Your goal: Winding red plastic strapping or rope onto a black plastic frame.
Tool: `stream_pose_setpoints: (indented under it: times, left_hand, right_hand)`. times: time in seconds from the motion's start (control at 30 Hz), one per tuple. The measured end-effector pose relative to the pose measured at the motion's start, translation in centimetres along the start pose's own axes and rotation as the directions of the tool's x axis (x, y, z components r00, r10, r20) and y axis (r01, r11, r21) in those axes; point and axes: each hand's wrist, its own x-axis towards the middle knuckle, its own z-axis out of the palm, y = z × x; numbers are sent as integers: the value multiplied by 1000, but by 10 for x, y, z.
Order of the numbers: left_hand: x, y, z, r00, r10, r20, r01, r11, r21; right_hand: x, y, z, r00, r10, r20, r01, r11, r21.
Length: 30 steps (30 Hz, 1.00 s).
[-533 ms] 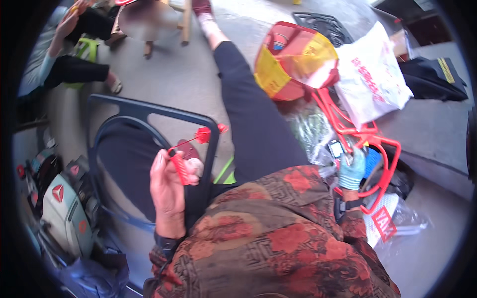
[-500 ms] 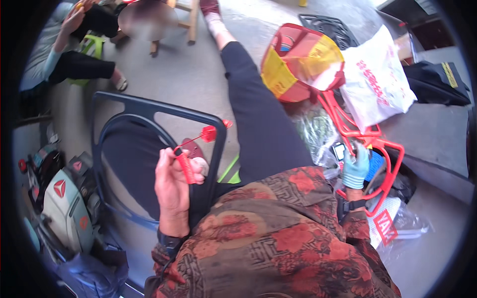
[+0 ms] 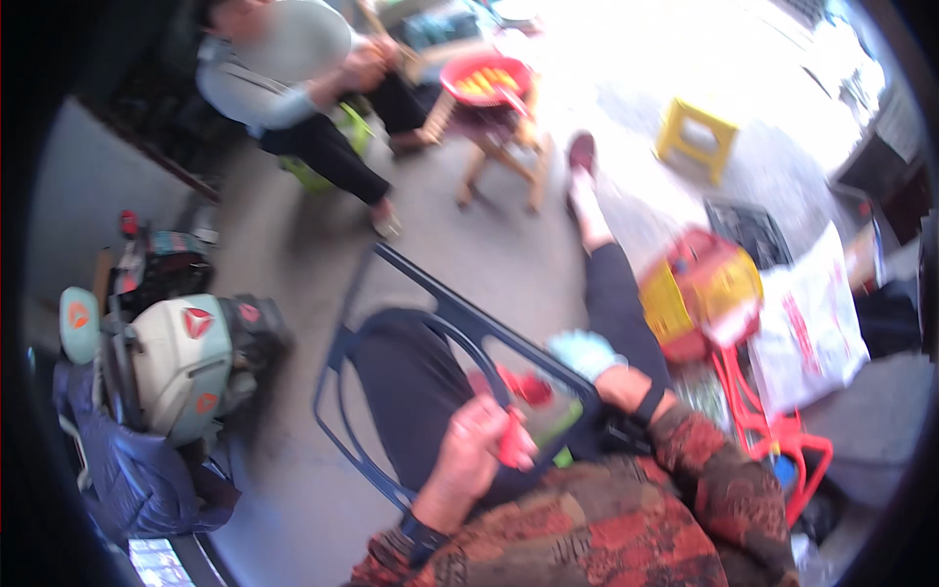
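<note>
At the far left a grey-and-white machine (image 3: 181,362) sits blurred on a dark bag (image 3: 147,479), its lower part lost at the rim; the left hand (image 3: 474,455) is curled shut around a small red tool (image 3: 511,440), which pokes out past the thumb against the dark plastic frame (image 3: 440,323) lying across the lap; the tool's shape is smeared; the right hand (image 3: 597,360), in a pale blue glove, grips the frame's right edge, fingers hidden behind it.

A grey concrete floor (image 3: 509,264) carries a yellow stool (image 3: 696,138), a wooden stool (image 3: 499,157) and a white bag (image 3: 807,328)
</note>
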Motion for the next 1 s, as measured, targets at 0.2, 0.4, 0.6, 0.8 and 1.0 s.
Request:
stream_pose_setpoints:
  times: [0.2,0.4,0.6,0.8,1.0]
  left_hand:
    - [-8,-13,-19,995,-55,89,65,992,-113]
    - [-4,-8,-23,995,-40,90,50,992,-113]
    - [0,-6,-21,993,-54,104,65,993,-103]
    - [-2,-12,-16,997,-59,55,57,998,34]
    - [3,-21,-14,988,-124,91,113,986,122]
  right_hand:
    - [22,-15,89,861,-509,1,379,642,666]
    - [26,-24,70,920,-364,148,212,776,594]
    - [13,-27,58,948,-160,277,-2,864,504]
    - [19,-2,37,986,147,-81,-60,759,649]
    - [14,-16,1,827,160,-539,132,877,463]
